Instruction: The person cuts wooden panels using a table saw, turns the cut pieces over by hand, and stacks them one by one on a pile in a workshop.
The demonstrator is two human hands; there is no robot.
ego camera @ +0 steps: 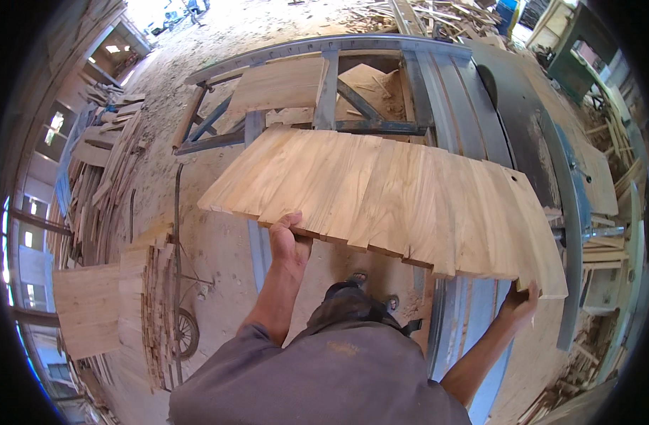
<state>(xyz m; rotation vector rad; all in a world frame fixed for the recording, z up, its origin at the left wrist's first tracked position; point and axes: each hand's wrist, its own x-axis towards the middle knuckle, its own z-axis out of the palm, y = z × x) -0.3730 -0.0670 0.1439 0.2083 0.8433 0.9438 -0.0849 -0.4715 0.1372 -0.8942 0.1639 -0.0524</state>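
Before me is a wide wooden panel (377, 196) made of several boards joined side by side, with uneven stepped ends along its near edge. My left hand (290, 241) grips that edge left of the middle, thumb on top and fingers hidden beneath. Near the right corner, my right hand (521, 303) holds the same edge, its fingers partly hidden by the wood. A small dark hole shows near the far right corner. The panel is over part of a sliding table saw (452, 95), hiding some of its bed; I cannot tell whether they touch.
A smaller panel (279, 85) lies on the saw's outrigger frame. The saw's long metal fence (560, 223) stands at the right. Stacked panels (136, 303) rest on a wheeled cart at the left, its spoked wheel (187, 333) visible. Timber piles (109, 159) line the dusty floor.
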